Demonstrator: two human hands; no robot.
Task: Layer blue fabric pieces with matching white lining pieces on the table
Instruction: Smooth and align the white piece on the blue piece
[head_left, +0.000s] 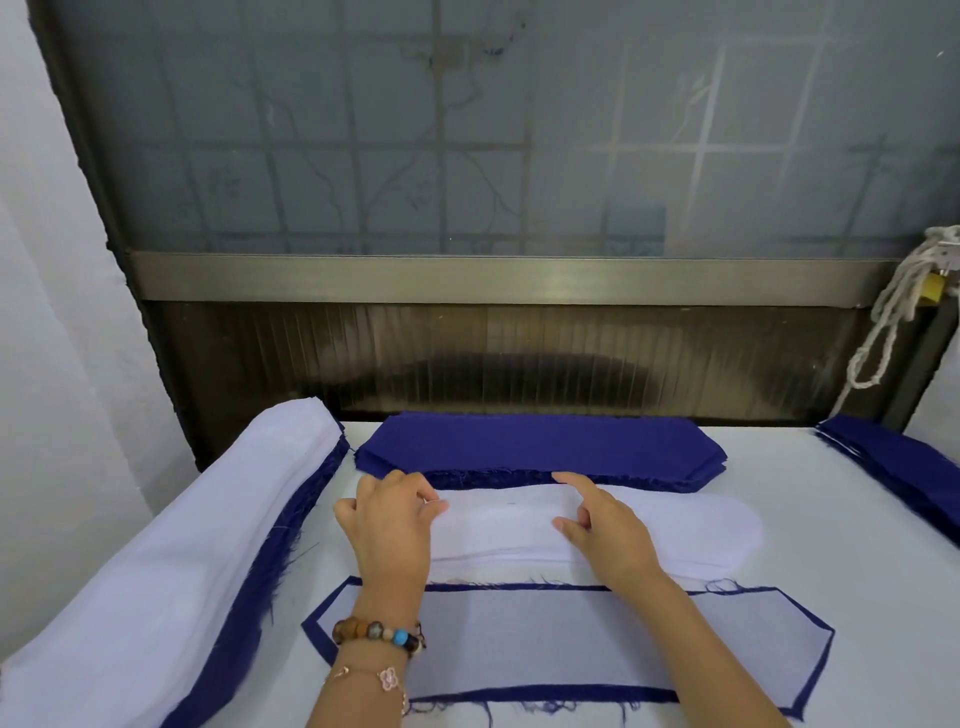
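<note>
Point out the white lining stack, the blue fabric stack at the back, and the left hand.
white lining stack (675, 530), head view, bare right half of top piece
blue fabric stack (535, 447), head view, middle of top piece
left hand (389, 525), head view, back of the hand

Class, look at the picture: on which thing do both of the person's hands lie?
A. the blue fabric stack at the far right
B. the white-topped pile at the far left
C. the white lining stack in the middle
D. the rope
C: the left hand and the right hand both lie on the white lining stack, far from either side pile.
</note>
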